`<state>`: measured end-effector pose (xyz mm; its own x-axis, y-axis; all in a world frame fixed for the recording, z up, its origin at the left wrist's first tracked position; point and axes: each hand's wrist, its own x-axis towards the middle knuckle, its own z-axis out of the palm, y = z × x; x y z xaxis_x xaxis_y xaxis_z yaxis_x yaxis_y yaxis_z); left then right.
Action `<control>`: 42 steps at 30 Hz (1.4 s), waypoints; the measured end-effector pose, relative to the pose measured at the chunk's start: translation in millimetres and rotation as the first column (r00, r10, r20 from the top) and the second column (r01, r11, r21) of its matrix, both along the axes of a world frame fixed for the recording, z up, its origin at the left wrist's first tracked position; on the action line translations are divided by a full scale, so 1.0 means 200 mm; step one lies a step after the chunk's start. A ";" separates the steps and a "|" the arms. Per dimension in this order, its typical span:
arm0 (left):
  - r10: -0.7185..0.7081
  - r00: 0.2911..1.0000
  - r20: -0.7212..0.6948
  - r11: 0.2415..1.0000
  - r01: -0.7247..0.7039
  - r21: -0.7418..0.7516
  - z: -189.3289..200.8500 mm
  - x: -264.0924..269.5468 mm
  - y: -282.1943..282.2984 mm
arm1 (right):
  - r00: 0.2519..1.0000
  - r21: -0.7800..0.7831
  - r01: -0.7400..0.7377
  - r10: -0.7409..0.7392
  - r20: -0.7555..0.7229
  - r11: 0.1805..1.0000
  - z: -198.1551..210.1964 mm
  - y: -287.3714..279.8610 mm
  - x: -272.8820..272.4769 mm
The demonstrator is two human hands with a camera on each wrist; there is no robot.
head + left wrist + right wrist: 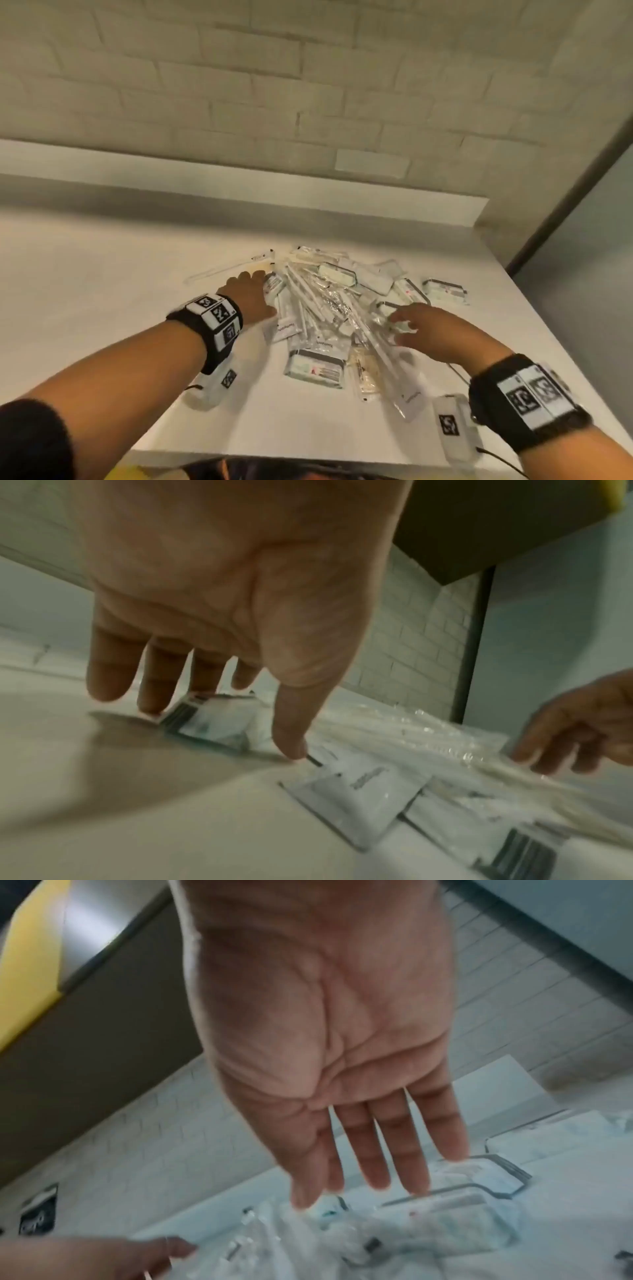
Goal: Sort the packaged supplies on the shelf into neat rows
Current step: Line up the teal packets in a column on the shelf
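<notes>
A jumbled heap of packaged supplies lies on the white shelf: clear sleeves with long white sticks, flat white sachets and black-edged packets. My left hand reaches onto the heap's left edge with straight fingers. In the left wrist view my left hand hangs spread over a black-edged packet, fingertips at it, thumb down by a white sachet. My right hand hovers over the heap's right side. From the right wrist my right hand shows fingers extended above clear packets, holding nothing.
A lone black-edged packet lies apart at the right. A thin clear sleeve sticks out at the heap's left. A white brick wall rises behind the shelf. The shelf's front edge is near my body.
</notes>
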<state>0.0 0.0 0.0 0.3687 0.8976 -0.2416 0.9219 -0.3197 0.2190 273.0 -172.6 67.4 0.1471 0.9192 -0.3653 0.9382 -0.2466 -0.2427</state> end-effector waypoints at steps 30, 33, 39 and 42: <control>-0.204 0.975 -0.087 0.976 0.209 0.056 0.16 0.73 0.08 | 0.981 0.041 0.159 -0.163 0.108 0.986 -0.20 0.39 0.47; -0.216 0.968 -0.126 0.974 0.222 0.037 0.16 0.74 0.08 | 0.979 0.034 0.113 -0.117 0.170 0.993 -0.25 0.41 0.44; -0.247 0.961 -0.123 0.949 0.265 0.173 0.18 0.75 0.05 | 0.976 0.038 0.115 -0.120 0.181 0.993 -0.28 0.46 0.42; -0.215 0.973 0.083 0.940 0.184 0.287 0.21 0.70 0.03 | 0.980 0.076 0.149 -0.157 0.122 0.986 -0.22 0.49 0.42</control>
<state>139.5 5.2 42.6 0.5573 0.8283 0.0575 0.8077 -0.5568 0.1939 357.3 -74.2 23.3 0.3290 0.9038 -0.2736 0.9150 -0.3768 -0.1443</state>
